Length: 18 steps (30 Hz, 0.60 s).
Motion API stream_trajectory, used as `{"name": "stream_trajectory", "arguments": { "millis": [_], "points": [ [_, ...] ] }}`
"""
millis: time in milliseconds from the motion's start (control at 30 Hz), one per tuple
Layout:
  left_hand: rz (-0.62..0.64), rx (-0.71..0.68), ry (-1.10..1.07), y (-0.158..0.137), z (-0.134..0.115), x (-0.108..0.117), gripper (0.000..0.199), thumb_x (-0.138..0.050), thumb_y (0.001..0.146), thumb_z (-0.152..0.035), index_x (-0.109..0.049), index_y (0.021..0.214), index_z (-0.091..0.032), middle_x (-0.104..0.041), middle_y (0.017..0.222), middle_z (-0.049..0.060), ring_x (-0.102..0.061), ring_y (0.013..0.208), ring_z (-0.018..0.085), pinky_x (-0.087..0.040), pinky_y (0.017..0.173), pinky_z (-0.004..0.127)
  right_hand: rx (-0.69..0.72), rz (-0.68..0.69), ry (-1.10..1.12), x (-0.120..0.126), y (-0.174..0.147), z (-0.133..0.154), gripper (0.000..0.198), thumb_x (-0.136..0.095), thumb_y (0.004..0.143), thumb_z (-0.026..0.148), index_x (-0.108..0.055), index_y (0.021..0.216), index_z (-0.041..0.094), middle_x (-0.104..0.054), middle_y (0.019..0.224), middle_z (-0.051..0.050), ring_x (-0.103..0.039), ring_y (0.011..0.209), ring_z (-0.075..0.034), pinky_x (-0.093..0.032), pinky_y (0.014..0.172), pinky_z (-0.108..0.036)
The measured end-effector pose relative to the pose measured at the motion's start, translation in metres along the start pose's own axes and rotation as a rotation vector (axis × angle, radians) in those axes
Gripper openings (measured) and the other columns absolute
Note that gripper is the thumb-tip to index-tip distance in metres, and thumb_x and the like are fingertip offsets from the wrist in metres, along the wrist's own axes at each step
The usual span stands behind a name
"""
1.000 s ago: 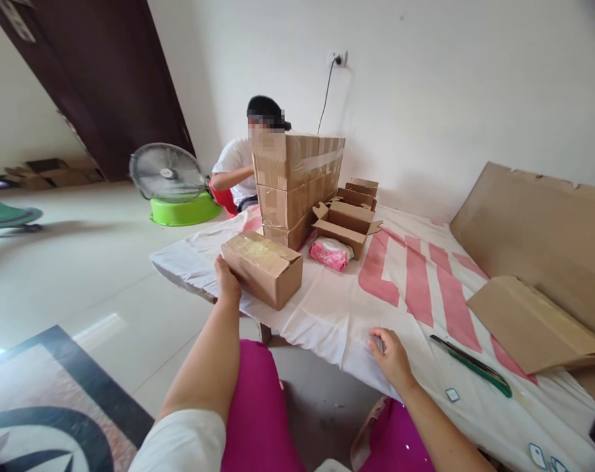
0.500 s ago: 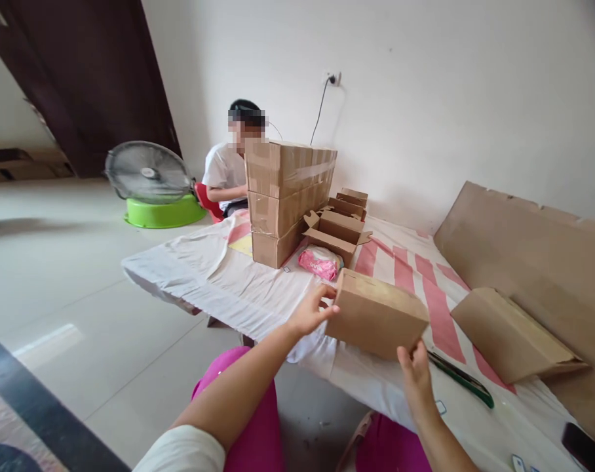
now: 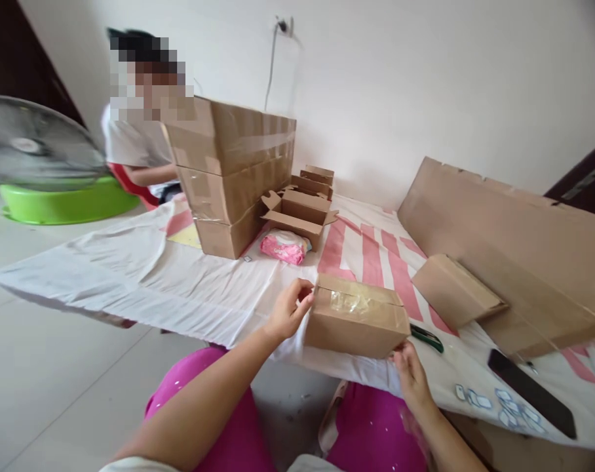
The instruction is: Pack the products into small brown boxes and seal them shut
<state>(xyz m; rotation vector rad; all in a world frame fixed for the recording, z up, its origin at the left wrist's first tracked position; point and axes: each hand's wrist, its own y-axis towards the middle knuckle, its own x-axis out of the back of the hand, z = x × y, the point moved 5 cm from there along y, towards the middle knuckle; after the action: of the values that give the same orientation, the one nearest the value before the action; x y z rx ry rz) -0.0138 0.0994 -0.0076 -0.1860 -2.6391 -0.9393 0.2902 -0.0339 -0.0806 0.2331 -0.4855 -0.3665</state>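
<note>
Taped carton (image 3: 357, 321) now sits at the near edge of the surface (image 3: 130, 275), straight ahead of the person; a second ago it lay well to the left under the left hand alone, and half a second ago it was lifted between both hands with a plain side up. Now the side with clear tape over the flap seam faces up, so the carton looks brought over and turned to working position, both hands steadying it. Left to right: a fan (image 3: 32, 144) in a green basin (image 3: 66, 203) on the floor; a co-worker in a white shirt (image 3: 130, 141) behind a stack of three sealed cartons (image 3: 231, 174); an open small box (image 3: 297, 213) with a pink packet (image 3: 284, 246) just beside it. The left hand (image 3: 288, 308) grips the carton's left end, thumb on top. The carton's long axis runs left-right across the view, tape seam along it, right end a little farther off. The right hand (image 3: 409, 372) cups the lower right corner, fingers curled. Beyond: a green-handled cutter (image 3: 428, 339), a folded flat carton (image 3: 457, 292), a big cardboard sheet (image 3: 504, 236), small labels (image 3: 499, 403), a dark phone (image 3: 531, 392).
</note>
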Motion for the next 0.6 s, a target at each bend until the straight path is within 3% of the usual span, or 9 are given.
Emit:
{"name": "stream_trajectory", "arguments": {
  "millis": [133,233,300,433,600],
  "points": [
    [-0.066,-0.376,0.282,-0.012,-0.036,0.009,0.033,-0.055,0.089,-0.04,-0.055,0.115,-0.02,-0.054,0.104,0.01,-0.054,0.09,0.021,-0.049,0.077,0.035,0.087,-0.009,-0.137,0.008,0.015,0.006,0.041,-0.035,0.094,0.051,-0.064,0.098,0.022,-0.07,0.096,-0.01,-0.065,0.089,-0.025,-0.053,0.079,-0.037],
    [-0.027,-0.513,0.458,-0.015,-0.047,0.004,0.029,-0.056,0.09,-0.035,-0.06,0.115,-0.022,-0.052,0.098,0.008,-0.052,0.087,0.02,-0.048,0.077,0.035,0.165,-0.113,-0.383,0.03,0.045,-0.005,0.035,-0.047,0.088,0.047,-0.066,0.094,0.019,-0.07,0.098,-0.011,-0.063,0.096,-0.027,-0.048,0.089,-0.042],
    [-0.034,-0.531,0.494,-0.014,-0.049,0.003,0.025,-0.055,0.091,-0.034,-0.063,0.111,-0.022,-0.049,0.092,0.007,-0.05,0.082,0.018,-0.049,0.073,0.032,0.177,-0.136,-0.587,0.042,0.064,-0.019,0.033,-0.05,0.084,0.042,-0.067,0.097,0.017,-0.069,0.102,-0.013,-0.06,0.101,-0.028,-0.045,0.093,-0.046],
    [-0.052,-0.503,0.478,-0.014,-0.046,0.003,0.023,-0.057,0.09,-0.035,-0.068,0.104,-0.021,-0.047,0.089,0.006,-0.05,0.081,0.017,-0.049,0.07,0.029,0.126,-0.032,-0.829,0.048,0.083,-0.046,0.03,-0.052,0.079,0.03,-0.069,0.101,0.019,-0.07,0.098,-0.011,-0.061,0.094,-0.027,-0.045,0.086,-0.045],
    [-0.014,-0.472,0.441,-0.014,-0.039,0.002,0.028,-0.056,0.09,-0.042,-0.07,0.105,-0.023,-0.047,0.088,0.005,-0.05,0.079,0.016,-0.05,0.07,0.028,0.153,-0.043,-0.886,0.058,0.091,-0.037,0.031,-0.052,0.08,0.028,-0.065,0.106,0.017,-0.066,0.093,-0.013,-0.061,0.087,-0.027,-0.047,0.078,-0.042]
  ]
}}
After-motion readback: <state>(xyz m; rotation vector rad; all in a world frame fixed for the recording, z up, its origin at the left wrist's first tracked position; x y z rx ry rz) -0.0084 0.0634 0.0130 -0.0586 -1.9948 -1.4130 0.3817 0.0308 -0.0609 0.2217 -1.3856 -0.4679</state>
